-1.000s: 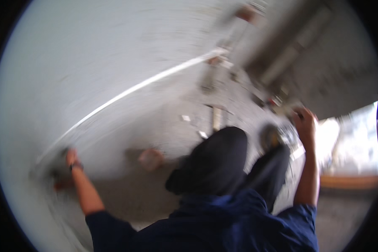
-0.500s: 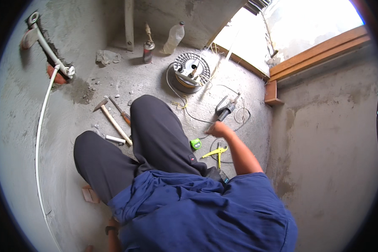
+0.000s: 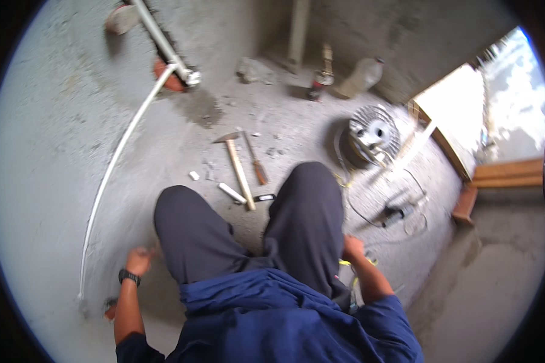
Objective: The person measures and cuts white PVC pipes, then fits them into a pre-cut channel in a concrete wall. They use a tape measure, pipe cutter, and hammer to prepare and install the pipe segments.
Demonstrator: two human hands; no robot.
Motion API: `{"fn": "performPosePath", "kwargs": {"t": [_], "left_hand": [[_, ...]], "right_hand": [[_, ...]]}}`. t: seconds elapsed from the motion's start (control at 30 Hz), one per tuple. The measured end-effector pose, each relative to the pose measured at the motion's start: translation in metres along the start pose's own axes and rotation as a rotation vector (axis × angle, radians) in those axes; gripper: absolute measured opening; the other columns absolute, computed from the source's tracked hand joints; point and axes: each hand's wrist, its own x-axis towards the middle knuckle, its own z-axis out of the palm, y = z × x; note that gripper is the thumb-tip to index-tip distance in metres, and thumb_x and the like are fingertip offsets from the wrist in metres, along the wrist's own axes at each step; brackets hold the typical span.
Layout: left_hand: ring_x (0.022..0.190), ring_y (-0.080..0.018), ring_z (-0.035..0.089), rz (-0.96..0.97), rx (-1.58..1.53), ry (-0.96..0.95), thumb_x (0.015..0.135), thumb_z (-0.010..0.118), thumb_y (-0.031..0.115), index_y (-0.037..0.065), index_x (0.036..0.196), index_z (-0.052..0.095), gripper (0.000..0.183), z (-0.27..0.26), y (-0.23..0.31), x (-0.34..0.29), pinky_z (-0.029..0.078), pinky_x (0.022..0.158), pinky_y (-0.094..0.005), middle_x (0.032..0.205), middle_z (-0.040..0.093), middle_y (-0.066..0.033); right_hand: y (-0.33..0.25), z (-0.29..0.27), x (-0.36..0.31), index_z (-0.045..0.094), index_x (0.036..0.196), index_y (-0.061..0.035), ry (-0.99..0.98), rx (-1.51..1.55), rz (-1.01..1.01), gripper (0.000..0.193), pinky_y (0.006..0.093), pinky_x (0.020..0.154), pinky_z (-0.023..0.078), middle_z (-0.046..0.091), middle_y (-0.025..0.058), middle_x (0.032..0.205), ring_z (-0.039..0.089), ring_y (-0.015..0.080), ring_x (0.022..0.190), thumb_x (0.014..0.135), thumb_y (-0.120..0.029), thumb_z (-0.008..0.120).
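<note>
My left hand point(image 3: 140, 260), with a black watch at the wrist, is beside my left knee near the wall. It is blurred, so the bend of its fingers is unclear. Low beside my right thigh is my right hand point(image 3: 353, 247), its fingers mostly hidden. Bits of a yellow pipe cutter point(image 3: 345, 262) show by that hand. Between and beyond my knees lie a wooden-handled hammer point(image 3: 240, 172), a chisel-like tool with an orange handle point(image 3: 260, 172), a short white pipe piece point(image 3: 231, 193) and a small black item point(image 3: 264, 198).
A cable reel point(image 3: 354, 151) and a corded black power tool point(image 3: 398, 215) lie ahead right. Farther back stand a torch canister point(image 3: 319, 85) and a plastic bottle point(image 3: 363, 77). A white pipe point(image 3: 154, 30) sits in a wall channel; a thinner one point(image 3: 129, 128) runs down from it.
My view has swung, shifting the scene rightward. My right hand has drawn back from near the power tool to my thigh. My left hand has come into view beside my left knee.
</note>
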Motion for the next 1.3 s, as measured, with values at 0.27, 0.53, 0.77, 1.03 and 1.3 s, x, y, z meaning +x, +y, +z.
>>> {"fn": "performPosePath", "kwargs": {"t": [0.27, 0.53, 0.77, 1.03, 1.3], "left_hand": [[0.087, -0.017, 0.064, 0.537, -0.52, 0.711, 0.088, 0.071, -0.003, 0.0, 0.112, 0.068, 0.025, -0.127, 0.243, -0.044, 0.052, 0.081, -0.0309, 0.108, 0.067, -0.0093], [0.082, -0.0149, 0.069, 0.88, -0.948, -0.015, 0.097, 0.072, 0.021, 0.0, 0.121, 0.066, 0.032, -0.122, 0.461, -0.06, 0.058, 0.072, -0.0284, 0.099, 0.067, -0.0095], [0.085, -0.0103, 0.064, 0.197, -1.272, -0.591, 0.104, 0.063, 0.03, 0.004, 0.112, 0.068, 0.028, -0.108, 0.473, -0.069, 0.056, 0.078, -0.0312, 0.097, 0.067, -0.0018], [0.094, -0.017, 0.07, -0.164, -0.986, -0.745, 0.099, 0.071, 0.032, 0.005, 0.103, 0.061, 0.029, -0.175, 0.347, -0.257, 0.059, 0.085, -0.0342, 0.102, 0.067, -0.006], [0.095, -0.0248, 0.071, -0.234, -1.868, -0.183, 0.096, 0.062, 0.007, 0.003, 0.099, 0.059, 0.005, -0.246, 0.136, -0.444, 0.061, 0.083, -0.038, 0.1, 0.068, -0.0116]], "right_hand": [[0.082, -0.228, -0.043, 0.063, 0.126, 0.0094, -0.182, 1.295, 0.219, 0.06, 0.0339, 0.082, 0.054, 0.072, 0.0146, 0.107, 0.068, 0.0231, 0.092, 0.085, -0.034, 0.069], [-0.119, -0.549, 0.002, 0.064, 0.129, 0.001, 0.062, 1.001, -0.536, 0.047, 0.0374, 0.086, 0.055, 0.068, 0.0151, 0.116, 0.067, 0.0234, 0.093, 0.093, -0.028, 0.067], [-0.332, -0.521, -0.043, 0.044, 0.142, 0.0021, 0.087, 0.55, -0.776, 0.071, 0.0496, 0.084, 0.055, 0.066, 0.0277, 0.114, 0.068, 0.0465, 0.096, 0.085, -0.027, 0.075], [-0.283, -0.507, -0.228, 0.055, 0.127, 0.0036, -0.167, 0.358, -0.846, 0.067, 0.0524, 0.074, 0.057, 0.069, 0.0292, 0.098, 0.069, 0.0479, 0.086, 0.092, -0.051, 0.071], [-0.101, -0.645, -0.244, 0.06, 0.136, -0.0074, -0.371, -0.4, -0.977, 0.044, 0.048, 0.101, 0.05, 0.064, 0.0212, 0.131, 0.062, 0.0402, 0.119, 0.102, -0.035, 0.057]]}}
